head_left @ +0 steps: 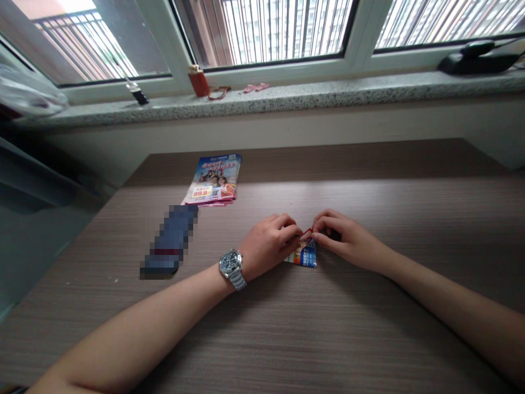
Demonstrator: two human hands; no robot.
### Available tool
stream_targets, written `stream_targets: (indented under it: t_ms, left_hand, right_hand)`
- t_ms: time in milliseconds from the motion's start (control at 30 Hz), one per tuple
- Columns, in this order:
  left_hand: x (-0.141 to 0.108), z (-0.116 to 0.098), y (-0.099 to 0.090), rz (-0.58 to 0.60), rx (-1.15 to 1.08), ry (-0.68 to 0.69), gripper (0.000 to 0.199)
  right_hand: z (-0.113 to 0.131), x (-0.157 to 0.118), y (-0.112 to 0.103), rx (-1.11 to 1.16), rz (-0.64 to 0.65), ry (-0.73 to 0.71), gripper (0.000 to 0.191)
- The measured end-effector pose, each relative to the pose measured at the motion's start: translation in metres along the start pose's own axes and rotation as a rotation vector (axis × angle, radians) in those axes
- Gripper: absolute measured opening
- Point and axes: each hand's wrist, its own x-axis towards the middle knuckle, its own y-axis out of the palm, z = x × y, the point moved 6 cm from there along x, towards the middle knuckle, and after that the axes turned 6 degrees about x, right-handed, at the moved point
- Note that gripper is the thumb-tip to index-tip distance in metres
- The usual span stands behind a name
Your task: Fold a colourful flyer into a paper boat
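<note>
A small folded piece of colourful printed paper [305, 256], blue with red and white parts, lies on the brown wooden table [262, 328]. My left hand [270, 243], with a silver watch [232, 266] on its wrist, covers the paper's left part, fingers curled down onto it. At the paper's upper right corner, my right hand [342, 238] pinches a red-edged flap between thumb and fingers. The two hands' fingertips are close together but apart. Part of the paper is hidden under my left fingers.
A stack of printed flyers [215, 179] lies at the table's back left, with a pixelated dark blue object [170, 241] in front of it. On the stone windowsill [311, 94] stand a red container [199, 82], a small bottle [137, 93] and a black device [478, 59].
</note>
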Motion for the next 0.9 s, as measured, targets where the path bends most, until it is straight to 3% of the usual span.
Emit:
stream_targets:
  t_ms: [333, 633, 900]
  left_hand:
    - [-0.001, 0.003, 0.000, -0.036, -0.014, -0.049, 0.021]
    - [-0.001, 0.003, 0.000, -0.018, -0.130, -0.155, 0.012]
    - [0.000, 0.001, 0.002, -0.002, -0.240, -0.182, 0.008]
  right_hand:
    - [0.003, -0.004, -0.004, -0.029, -0.089, -0.035, 0.010]
    - [0.013, -0.007, 0.006, -0.214, -0.138, -0.016, 0.023]
    - [0.020, -0.008, 0.011, -0.358, -0.184, -0.131, 0.024]
